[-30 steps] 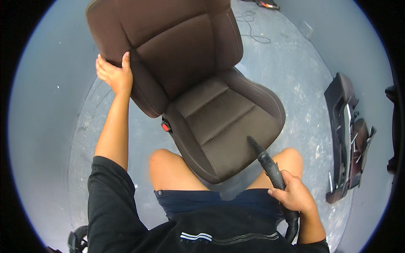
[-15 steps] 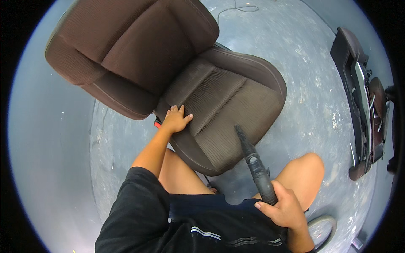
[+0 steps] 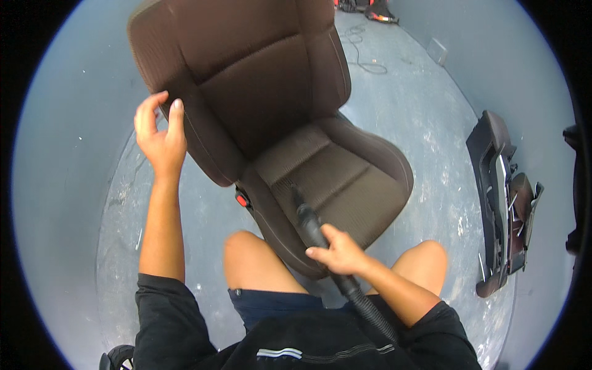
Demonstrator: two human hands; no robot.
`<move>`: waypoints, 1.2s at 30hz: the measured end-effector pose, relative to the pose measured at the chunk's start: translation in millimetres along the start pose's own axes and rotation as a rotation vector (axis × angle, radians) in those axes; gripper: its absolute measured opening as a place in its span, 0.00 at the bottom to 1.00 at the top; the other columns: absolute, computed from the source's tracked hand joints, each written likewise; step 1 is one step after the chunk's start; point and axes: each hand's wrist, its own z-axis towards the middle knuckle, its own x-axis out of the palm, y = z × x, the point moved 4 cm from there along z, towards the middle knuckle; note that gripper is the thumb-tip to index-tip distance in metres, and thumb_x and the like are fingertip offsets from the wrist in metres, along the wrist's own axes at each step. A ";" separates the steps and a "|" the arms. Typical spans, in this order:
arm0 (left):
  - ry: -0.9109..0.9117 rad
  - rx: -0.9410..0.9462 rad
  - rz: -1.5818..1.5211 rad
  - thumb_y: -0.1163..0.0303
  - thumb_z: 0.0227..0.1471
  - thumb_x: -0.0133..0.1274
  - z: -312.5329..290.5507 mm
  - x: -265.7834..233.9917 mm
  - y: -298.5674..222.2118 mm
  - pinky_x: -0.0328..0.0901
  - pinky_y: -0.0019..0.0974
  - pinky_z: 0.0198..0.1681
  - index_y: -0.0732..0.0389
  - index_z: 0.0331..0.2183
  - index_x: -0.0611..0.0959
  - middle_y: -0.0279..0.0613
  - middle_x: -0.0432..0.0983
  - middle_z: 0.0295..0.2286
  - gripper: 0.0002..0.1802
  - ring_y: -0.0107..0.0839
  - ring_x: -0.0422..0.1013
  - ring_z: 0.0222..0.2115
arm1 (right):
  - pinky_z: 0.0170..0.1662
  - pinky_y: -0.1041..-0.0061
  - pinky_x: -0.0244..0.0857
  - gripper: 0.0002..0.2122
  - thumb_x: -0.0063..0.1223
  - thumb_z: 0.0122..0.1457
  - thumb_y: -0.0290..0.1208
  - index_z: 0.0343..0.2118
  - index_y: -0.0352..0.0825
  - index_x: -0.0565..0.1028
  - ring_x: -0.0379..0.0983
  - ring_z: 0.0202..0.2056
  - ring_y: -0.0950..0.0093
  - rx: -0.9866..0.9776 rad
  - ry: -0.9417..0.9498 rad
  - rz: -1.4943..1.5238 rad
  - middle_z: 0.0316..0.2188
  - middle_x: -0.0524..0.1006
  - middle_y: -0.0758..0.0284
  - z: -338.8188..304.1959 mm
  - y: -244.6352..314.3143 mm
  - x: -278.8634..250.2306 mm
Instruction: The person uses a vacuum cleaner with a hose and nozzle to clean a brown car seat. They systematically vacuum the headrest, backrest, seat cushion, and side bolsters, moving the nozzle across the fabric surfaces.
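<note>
A brown fabric car seat [image 3: 345,179] stands before me, its backrest [image 3: 246,68] at the far side. My right hand [image 3: 339,250] is wrapped round a black vacuum cleaner wand [image 3: 313,227]. The narrow nozzle [image 3: 298,196] at its tip is over the seat cushion's left part; whether it touches the fabric I cannot tell. From the wand a ribbed hose [image 3: 373,317] runs back under my right arm. My left hand [image 3: 161,135] is raised at the backrest's left edge, thumb and fingers apart, holding nothing. A red belt buckle [image 3: 242,198] shows at the cushion's left side.
Along the right wall lie removed car interior panels [image 3: 493,203]. A thin cable [image 3: 364,58] lies on the grey floor behind the seat, near a black and red bag-like thing [image 3: 381,11]. Part of a wheel [image 3: 121,357] shows at lower left.
My left hand has lifted off the cushion and moved up and left to the backrest's edge. The right hand has carried the wand left and forward over the cushion. The view has shifted.
</note>
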 end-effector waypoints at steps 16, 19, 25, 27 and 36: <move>-0.038 -0.173 0.402 0.37 0.46 0.73 157.3 57.3 29.4 0.71 0.53 0.60 0.49 0.73 0.63 0.51 0.72 0.63 0.61 0.52 0.73 0.61 | 0.47 0.61 0.77 0.20 0.66 0.63 0.42 0.45 0.28 0.83 0.83 0.39 0.63 0.031 -0.534 -0.317 0.39 0.86 0.55 281.3 -30.9 -248.8; -0.046 -0.229 0.455 0.34 0.45 0.72 156.2 61.6 30.9 0.70 0.52 0.60 0.48 0.73 0.63 0.51 0.75 0.60 0.62 0.51 0.74 0.60 | 0.51 0.56 0.76 0.27 0.67 0.61 0.51 0.45 0.23 0.84 0.84 0.47 0.53 0.212 -0.707 -0.352 0.45 0.85 0.43 335.1 -116.6 -298.4; -0.066 -0.273 0.550 0.29 0.45 0.71 156.6 69.0 31.1 0.68 0.51 0.62 0.50 0.73 0.63 0.55 0.77 0.59 0.64 0.52 0.74 0.60 | 0.62 0.50 0.67 0.47 0.51 0.63 0.73 0.57 0.20 0.78 0.75 0.61 0.50 0.570 -0.196 0.132 0.61 0.75 0.39 433.2 -220.7 -273.3; -0.070 -0.276 0.554 0.30 0.45 0.71 156.6 71.8 37.1 0.68 0.50 0.63 0.50 0.73 0.63 0.56 0.77 0.59 0.64 0.53 0.73 0.60 | 0.65 0.51 0.64 0.49 0.50 0.62 0.75 0.58 0.21 0.78 0.75 0.61 0.48 0.442 -0.147 0.000 0.61 0.76 0.39 456.8 -224.7 -262.1; -0.082 -0.010 0.702 0.40 0.53 0.70 158.2 69.9 33.9 0.59 0.53 0.70 0.55 0.72 0.65 0.60 0.70 0.64 0.55 0.53 0.65 0.67 | 0.72 0.49 0.54 0.53 0.35 0.61 0.83 0.62 0.28 0.78 0.66 0.69 0.48 0.454 0.032 -0.233 0.65 0.73 0.44 454.2 -214.6 -250.7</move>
